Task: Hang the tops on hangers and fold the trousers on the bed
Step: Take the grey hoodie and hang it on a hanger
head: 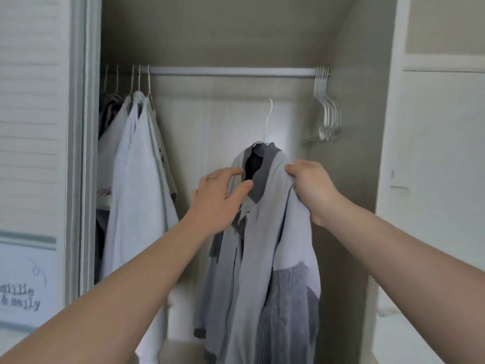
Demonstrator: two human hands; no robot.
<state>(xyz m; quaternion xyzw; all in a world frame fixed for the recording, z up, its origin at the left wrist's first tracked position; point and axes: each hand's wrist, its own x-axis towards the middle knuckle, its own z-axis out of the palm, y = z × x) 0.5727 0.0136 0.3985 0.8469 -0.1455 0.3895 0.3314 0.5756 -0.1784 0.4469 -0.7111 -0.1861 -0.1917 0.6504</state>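
Observation:
A light grey shirt (265, 232) with a dark grey collar and dark lower panels hangs on a white hanger (268, 119), held up in front of the open wardrobe. The hanger's hook is free, below the rail (231, 71). My right hand (311, 187) grips the shirt's right shoulder. My left hand (220, 200) pinches the collar edge at the neck opening between thumb and fingers. Most of the hanger is hidden inside the shirt.
Several pale tops (139, 166) hang at the rail's left end. A bunch of empty white hangers (326, 106) hangs at the right end. The rail's middle is bare. A sliding door (34, 153) stands at left, a white panel (433, 153) at right.

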